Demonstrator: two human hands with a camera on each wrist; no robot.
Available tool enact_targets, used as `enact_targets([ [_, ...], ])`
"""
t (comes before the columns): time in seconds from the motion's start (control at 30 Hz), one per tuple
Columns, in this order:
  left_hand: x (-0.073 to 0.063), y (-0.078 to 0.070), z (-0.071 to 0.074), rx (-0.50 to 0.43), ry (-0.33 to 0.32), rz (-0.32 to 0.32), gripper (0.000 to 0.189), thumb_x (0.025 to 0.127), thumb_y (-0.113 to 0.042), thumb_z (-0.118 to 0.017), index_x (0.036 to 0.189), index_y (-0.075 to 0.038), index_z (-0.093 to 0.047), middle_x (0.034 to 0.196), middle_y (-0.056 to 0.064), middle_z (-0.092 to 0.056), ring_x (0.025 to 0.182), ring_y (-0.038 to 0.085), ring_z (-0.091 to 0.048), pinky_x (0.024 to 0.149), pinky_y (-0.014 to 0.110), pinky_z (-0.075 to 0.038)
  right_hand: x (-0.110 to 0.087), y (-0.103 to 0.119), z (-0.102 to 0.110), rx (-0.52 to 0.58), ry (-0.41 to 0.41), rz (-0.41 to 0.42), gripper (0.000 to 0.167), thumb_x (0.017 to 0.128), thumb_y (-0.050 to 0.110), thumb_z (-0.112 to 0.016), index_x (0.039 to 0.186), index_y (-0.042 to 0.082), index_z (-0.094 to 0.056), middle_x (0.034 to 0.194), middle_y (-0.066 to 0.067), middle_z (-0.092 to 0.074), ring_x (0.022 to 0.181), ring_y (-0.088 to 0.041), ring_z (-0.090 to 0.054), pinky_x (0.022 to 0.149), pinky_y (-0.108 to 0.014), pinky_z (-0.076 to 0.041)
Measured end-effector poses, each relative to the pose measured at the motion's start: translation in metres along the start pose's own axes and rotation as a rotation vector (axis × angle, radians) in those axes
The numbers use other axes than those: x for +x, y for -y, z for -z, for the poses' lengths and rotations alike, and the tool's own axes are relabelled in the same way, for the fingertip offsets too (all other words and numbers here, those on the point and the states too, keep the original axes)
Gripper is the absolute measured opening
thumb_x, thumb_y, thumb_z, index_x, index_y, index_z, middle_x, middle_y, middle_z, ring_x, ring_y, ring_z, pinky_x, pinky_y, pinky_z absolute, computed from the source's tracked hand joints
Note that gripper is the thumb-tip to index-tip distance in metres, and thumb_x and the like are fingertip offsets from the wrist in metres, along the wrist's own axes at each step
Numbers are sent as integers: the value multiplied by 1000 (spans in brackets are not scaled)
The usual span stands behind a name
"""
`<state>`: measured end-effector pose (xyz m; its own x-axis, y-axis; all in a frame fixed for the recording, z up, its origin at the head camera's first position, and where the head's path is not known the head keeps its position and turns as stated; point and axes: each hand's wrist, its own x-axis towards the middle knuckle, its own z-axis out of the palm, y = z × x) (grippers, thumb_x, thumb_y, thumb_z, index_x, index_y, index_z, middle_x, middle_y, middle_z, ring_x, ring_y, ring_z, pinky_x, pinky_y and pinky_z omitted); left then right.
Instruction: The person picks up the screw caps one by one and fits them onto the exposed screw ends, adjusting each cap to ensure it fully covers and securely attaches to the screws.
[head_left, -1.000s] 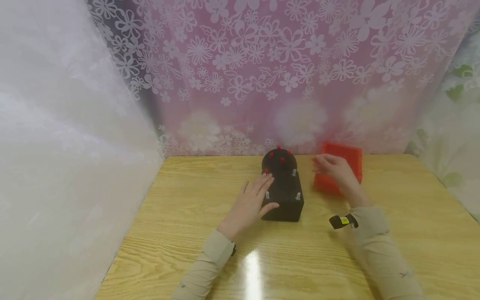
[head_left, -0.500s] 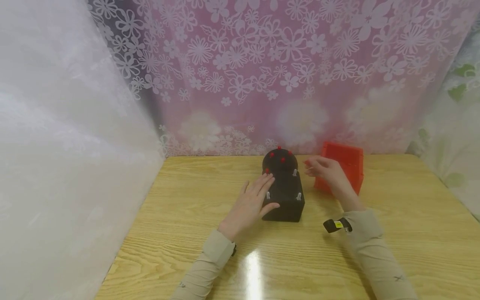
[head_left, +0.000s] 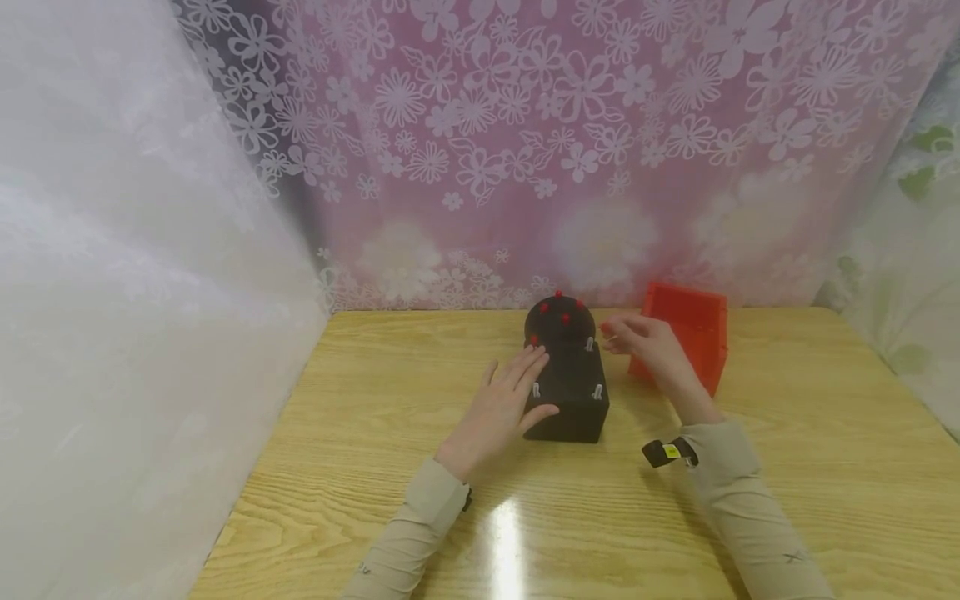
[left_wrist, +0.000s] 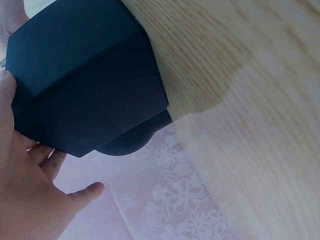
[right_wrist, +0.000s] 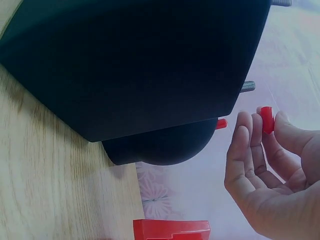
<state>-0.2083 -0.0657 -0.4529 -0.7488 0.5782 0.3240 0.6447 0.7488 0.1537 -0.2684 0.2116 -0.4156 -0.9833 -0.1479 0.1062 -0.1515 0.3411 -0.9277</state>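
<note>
A black box [head_left: 568, 367] with a rounded part at its far end stands on the table. Metal threaded studs [right_wrist: 248, 87] stick out of its top, and several small red caps [head_left: 566, 318] sit on the rounded part. My left hand [head_left: 497, 412] rests with straight fingers over the left edge of the box top; one stud position lies by its fingertips. In the right wrist view, my right hand [right_wrist: 270, 175] pinches a small red cap [right_wrist: 267, 120] between thumb and fingers. That hand is just right of the box's far right stud [head_left: 589, 343], apart from it.
A red open bin [head_left: 701, 321] stands tilted toward me right of the box, partly behind my right hand. The wooden table [head_left: 375, 400] ends at a pink flowered curtain [head_left: 480, 167] behind, with a white sheet on the left.
My right hand has moved left from in front of the red bin toward the black box, carrying the red cap. The left hand has stayed in place on the box.
</note>
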Motion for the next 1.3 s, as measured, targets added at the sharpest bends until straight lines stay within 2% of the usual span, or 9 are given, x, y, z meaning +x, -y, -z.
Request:
enact_targets([
  [0.13,0,0,0,5,-2,0,77,103,-57,-45,162,-11,-24,168,3,-22,155,17,-17,123,56,-22,0,0,-1,-52,1,-8,48,104,34,-59,133,-4,-62,122,-18,-70,94,-13,-73,102,-41,-51],
  [0.2,0,0,1,7,-4,-3,77,103,-57,-44,162,-11,-24,168,3,-22,155,18,-17,122,56,-22,0,0,-2,-70,-3,-6,47,104,35,-59,132,-4,-64,124,-23,-68,93,-13,-73,100,-40,-52],
  [0.4,0,0,1,1,4,5,77,103,-57,-44,162,-12,-23,168,2,-21,155,17,-16,123,55,-20,0,4,-4,-120,-3,24,43,101,34,-64,128,0,-67,118,-20,-71,88,-11,-71,87,-26,-53],
  [0.53,0,-1,3,-4,8,8,77,103,-57,-44,162,-12,-23,168,1,-21,155,17,-17,123,55,-20,-2,6,-6,-153,-14,42,39,99,34,-67,123,3,-70,115,-18,-73,84,-7,-71,88,-30,-54],
  [0.67,0,-1,3,-3,8,5,77,103,-57,-44,162,-12,-23,168,2,-21,155,17,-17,123,55,-21,-3,7,-9,-179,-38,67,35,99,34,-68,117,4,-73,110,-16,-74,83,-9,-71,86,-34,-55],
  [0.83,0,-1,2,-2,4,1,77,103,-57,-45,162,-11,-24,168,2,-22,155,17,-18,123,55,-22,-3,6,-10,-210,-67,82,36,97,37,-70,115,6,-75,106,-17,-75,83,-13,-72,84,-33,-54],
  [0.97,0,-1,2,-9,5,0,77,103,-56,-45,162,-11,-23,168,2,-21,155,17,-17,123,55,-21,-3,5,-10,-221,-76,106,35,97,37,-70,115,9,-77,105,-14,-76,86,-20,-72,84,-36,-55],
  [1.17,0,-1,2,-13,2,-2,77,103,-57,-45,162,-11,-24,168,2,-21,155,17,-16,123,56,-21,-2,5,-10,-235,-58,150,31,101,32,-65,122,11,-75,108,-10,-77,87,-15,-73,84,-28,-56],
  [1.3,0,0,2,-12,1,0,77,103,-57,-44,162,-12,-23,168,1,-20,156,16,-15,123,56,-21,-3,6,-10,-247,-45,152,30,102,29,-64,124,12,-74,110,-10,-77,89,-20,-74,83,-27,-54],
])
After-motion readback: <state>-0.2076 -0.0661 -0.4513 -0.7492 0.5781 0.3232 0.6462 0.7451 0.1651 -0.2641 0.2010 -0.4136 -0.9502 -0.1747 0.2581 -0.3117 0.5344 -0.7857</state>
